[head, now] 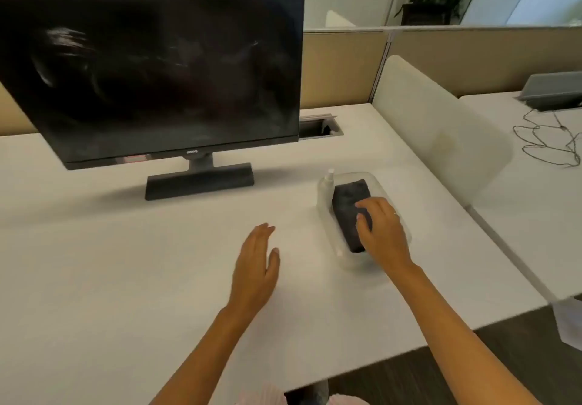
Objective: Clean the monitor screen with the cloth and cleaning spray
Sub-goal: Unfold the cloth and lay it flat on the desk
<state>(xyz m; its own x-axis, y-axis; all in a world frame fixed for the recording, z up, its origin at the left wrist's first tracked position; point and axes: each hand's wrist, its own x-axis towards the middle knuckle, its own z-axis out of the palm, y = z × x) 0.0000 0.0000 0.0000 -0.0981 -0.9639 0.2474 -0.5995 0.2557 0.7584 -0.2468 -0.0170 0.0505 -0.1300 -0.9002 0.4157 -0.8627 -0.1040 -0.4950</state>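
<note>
A black monitor [157, 67] stands on its stand at the back left of the white desk; its dark screen shows pale smears. To its right a clear plastic tray [374, 181] holds a dark folded cloth [348, 200] and a small white spray bottle [327, 184] lying along the tray's left side. My right hand [382, 231] rests on the near end of the cloth, fingers curled over it. My left hand [256, 259] hovers over the bare desk left of the tray, flat, fingers apart and holding nothing.
The white desk [126, 278] ends at a front edge on the right. A frosted divider panel [441, 140] stands to the right of the tray. A cable slot [318, 127] sits behind the monitor. Loose cables [551, 140] lie on the neighbouring desk.
</note>
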